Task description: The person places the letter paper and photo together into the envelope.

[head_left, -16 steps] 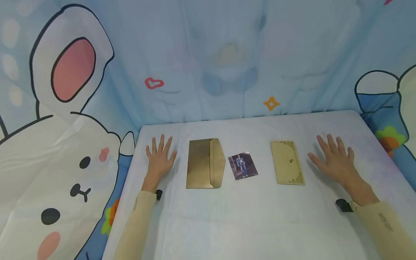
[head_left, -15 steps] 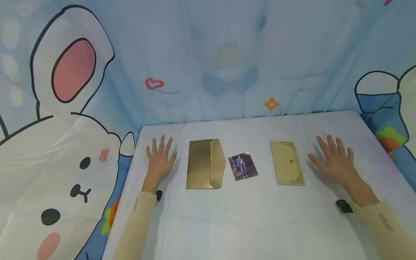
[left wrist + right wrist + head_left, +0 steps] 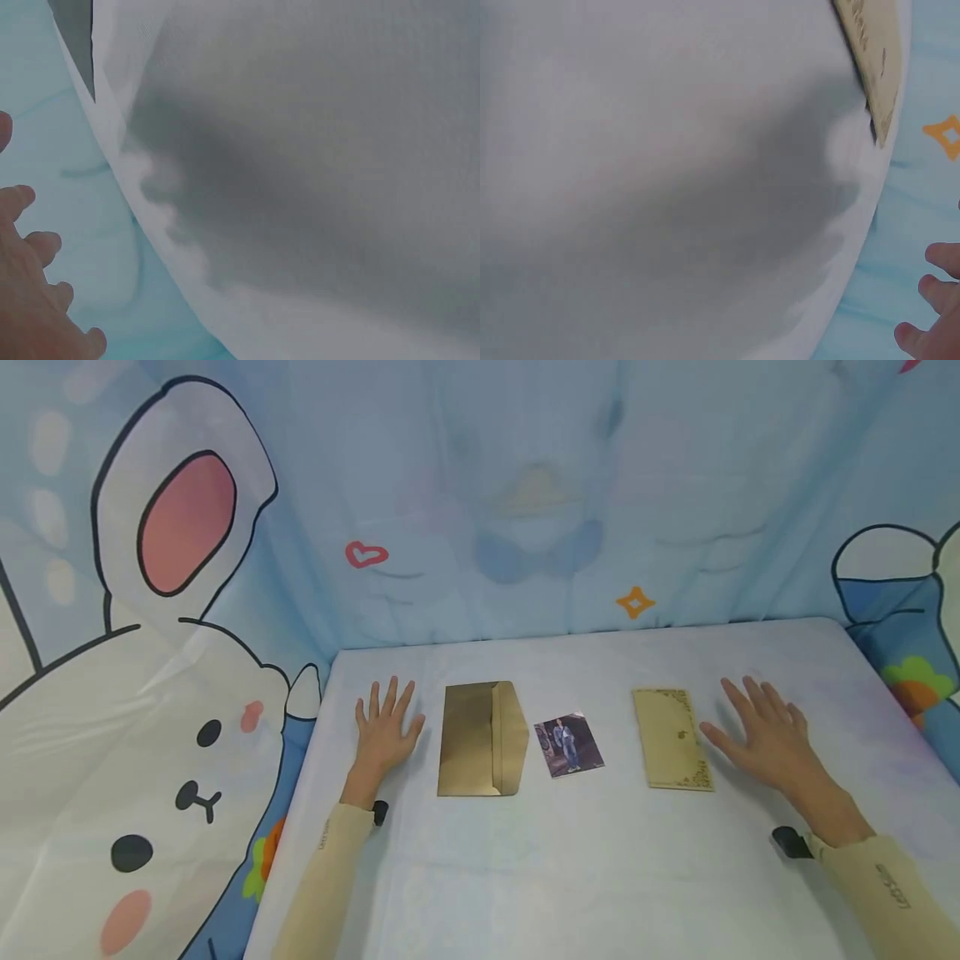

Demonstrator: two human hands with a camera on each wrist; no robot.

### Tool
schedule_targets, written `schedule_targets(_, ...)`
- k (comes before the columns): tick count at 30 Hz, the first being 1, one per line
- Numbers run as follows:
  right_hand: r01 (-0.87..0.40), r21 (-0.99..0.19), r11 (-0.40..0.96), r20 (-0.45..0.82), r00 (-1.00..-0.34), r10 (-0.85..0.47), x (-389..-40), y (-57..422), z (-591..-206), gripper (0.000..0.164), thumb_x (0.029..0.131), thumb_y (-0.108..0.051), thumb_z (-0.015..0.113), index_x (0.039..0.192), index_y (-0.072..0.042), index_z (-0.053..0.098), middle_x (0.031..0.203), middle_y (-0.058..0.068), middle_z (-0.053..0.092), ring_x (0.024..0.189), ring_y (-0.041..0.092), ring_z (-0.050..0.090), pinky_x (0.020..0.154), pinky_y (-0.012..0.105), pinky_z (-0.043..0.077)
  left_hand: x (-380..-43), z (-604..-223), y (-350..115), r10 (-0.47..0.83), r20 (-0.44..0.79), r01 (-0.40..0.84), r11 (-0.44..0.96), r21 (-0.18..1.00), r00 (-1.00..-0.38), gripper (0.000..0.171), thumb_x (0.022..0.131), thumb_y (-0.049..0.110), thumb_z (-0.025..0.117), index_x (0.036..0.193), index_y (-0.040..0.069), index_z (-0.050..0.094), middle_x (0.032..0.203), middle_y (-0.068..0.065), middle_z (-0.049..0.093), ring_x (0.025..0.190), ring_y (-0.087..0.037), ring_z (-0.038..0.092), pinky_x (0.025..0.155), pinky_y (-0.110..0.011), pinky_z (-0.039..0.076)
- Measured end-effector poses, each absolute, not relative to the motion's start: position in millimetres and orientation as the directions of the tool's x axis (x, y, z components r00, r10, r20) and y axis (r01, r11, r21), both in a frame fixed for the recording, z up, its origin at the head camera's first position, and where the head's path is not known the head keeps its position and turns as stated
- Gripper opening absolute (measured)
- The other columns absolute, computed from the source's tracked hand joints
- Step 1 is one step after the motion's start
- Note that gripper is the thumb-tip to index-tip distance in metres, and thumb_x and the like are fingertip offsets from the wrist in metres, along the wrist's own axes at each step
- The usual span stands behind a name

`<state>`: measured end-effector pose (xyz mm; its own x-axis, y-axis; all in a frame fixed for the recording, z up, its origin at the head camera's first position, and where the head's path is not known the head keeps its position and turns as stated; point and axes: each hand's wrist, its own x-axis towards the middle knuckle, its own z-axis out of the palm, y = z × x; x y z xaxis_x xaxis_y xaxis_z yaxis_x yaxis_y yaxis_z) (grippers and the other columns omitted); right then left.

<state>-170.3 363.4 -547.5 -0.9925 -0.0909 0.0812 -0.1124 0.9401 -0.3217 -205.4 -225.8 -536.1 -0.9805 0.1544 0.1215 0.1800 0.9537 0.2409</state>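
My left hand (image 3: pixel 386 739) is spread over the left part of the white table, its fingers straight and empty. To its right lies a shiny gold envelope (image 3: pixel 467 739) with its pointed flap unfolded to the right; a dark corner of it shows in the left wrist view. A small photo (image 3: pixel 568 745) of a standing person lies slightly askew beside the envelope. Farther right is a pale gold rectangular card (image 3: pixel 670 739) with ornate corner patterns. My right hand (image 3: pixel 768 747), also spread and empty, has its thumb tip close by the card's right edge. Both hands cast shadows on the cloth.
A white cloth covers the table (image 3: pixel 570 877). Behind its far edge hangs a light blue curtain (image 3: pixel 465 602) printed with cartoon rabbits, which also comes down along the left and right sides. A small black wrist device (image 3: pixel 790 842) sits at the right cuff.
Both hands have drifted inward: the left a little toward the envelope, the right toward the card. The head view has shifted slightly. Envelope, photo and card lie as before.
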Motion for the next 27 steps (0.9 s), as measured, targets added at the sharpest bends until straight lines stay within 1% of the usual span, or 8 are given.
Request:
schedule_targets(6, -0.181, -0.331, 0.926, 0.115, -0.982, -0.151, -174.1, 348.0, -542.3, 0.094, 0.095, -0.055, 0.061, 0.163, -0.015, 0.009, 0.165, 0.029, 0.012, 0.152, 0.050, 0.005, 0.112, 0.075, 0.005, -206.8, -540.2, -212.0, 0.190, 0.160, 0.223, 0.949, 0.224, -0.969, 0.069, 0.102, 0.051, 0.046, 0.161, 0.022, 0.024, 0.168, -0.011, 0.020, 0.155, -0.043, 0.012, 0.118, -0.068, 0.010)
schedule_targets(11, -0.229, -0.353, 0.907, 0.137, -0.972, -0.192, -173.8, 334.0, -543.4, 0.091, 0.096, -0.056, 0.058, 0.163, -0.016, 0.011, 0.164, 0.029, 0.015, 0.152, 0.050, 0.007, 0.111, 0.076, 0.007, -203.5, -542.7, -203.0, 0.213, 0.181, 0.250, 0.943, 0.218, -0.960, 0.071, 0.101, 0.051, 0.048, 0.161, 0.019, 0.026, 0.167, -0.013, 0.024, 0.153, -0.045, 0.018, 0.118, -0.068, 0.015)
schedule_targets(16, -0.260, -0.365, 0.894, 0.146, -0.964, -0.221, -170.8, 319.3, -544.0, 0.088, 0.097, -0.055, 0.057, 0.163, -0.014, 0.013, 0.163, 0.031, 0.017, 0.151, 0.051, 0.009, 0.111, 0.075, 0.011, -198.9, -544.1, -192.5, 0.238, 0.166, 0.270, 0.938, 0.216, -0.957, 0.071, 0.102, 0.053, 0.045, 0.161, 0.019, 0.025, 0.167, -0.014, 0.023, 0.154, -0.044, 0.016, 0.118, -0.067, 0.016)
schedule_targets(20, -0.281, -0.380, 0.881, 0.145, -0.959, -0.243, -170.9, 307.7, -540.8, 0.086, 0.098, -0.053, 0.056, 0.162, -0.012, 0.016, 0.163, 0.031, 0.018, 0.151, 0.052, 0.011, 0.110, 0.075, 0.013, -198.8, -544.0, -183.0, 0.253, 0.177, 0.290, 0.930, 0.226, -0.951, 0.070, 0.102, 0.052, 0.046, 0.160, 0.018, 0.027, 0.167, -0.014, 0.024, 0.153, -0.044, 0.017, 0.117, -0.067, 0.018)
schedule_targets(27, -0.288, -0.380, 0.879, 0.138, -0.957, -0.254, -172.1, 290.7, -540.4, 0.084, 0.097, -0.054, 0.057, 0.161, -0.013, 0.021, 0.164, 0.028, 0.021, 0.150, 0.050, 0.017, 0.112, 0.073, 0.015, -198.8, -544.5, -170.7, 0.273, 0.127, 0.295, 0.929, 0.223, -0.954, 0.071, 0.103, 0.057, 0.041, 0.162, 0.023, 0.022, 0.169, -0.010, 0.019, 0.155, -0.041, 0.014, 0.120, -0.064, 0.013)
